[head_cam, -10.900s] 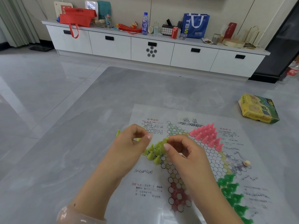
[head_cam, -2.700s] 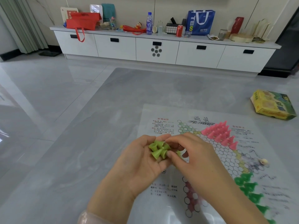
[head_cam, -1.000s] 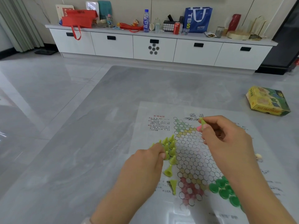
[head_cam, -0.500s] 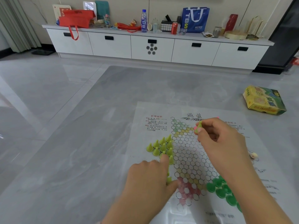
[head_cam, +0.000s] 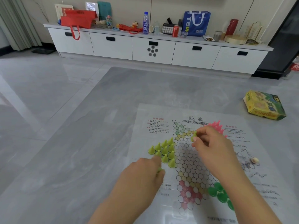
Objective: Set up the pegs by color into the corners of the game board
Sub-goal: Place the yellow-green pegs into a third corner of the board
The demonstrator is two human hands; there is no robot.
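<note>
The paper game board (head_cam: 161,110) lies flat on the grey table. Several yellow-green pegs (head_cam: 164,151) stand in its left corner. My left hand (head_cam: 145,173) sits just below them and pinches a yellow-green peg (head_cam: 160,170) that is mostly hidden by the fingers. My right hand (head_cam: 210,147) hovers over the board's middle and pinches another yellow-green peg (head_cam: 193,136) between thumb and forefinger. Pink pegs (head_cam: 216,126) stand in the upper right corner, partly behind my right hand. Dark green pegs (head_cam: 218,193) fill the lower right corner.
A yellow and green game box (head_cam: 263,105) lies on the table at the far right. A small beige bead (head_cam: 254,160) rests on the board's right side. A long white cabinet (head_cam: 153,49) with bags and bottles stands across the floor.
My left hand has slid left and up to the bottom of the yellow-green group, now with a peg in its fingers. My right hand has dropped slightly toward the board with its peg.
</note>
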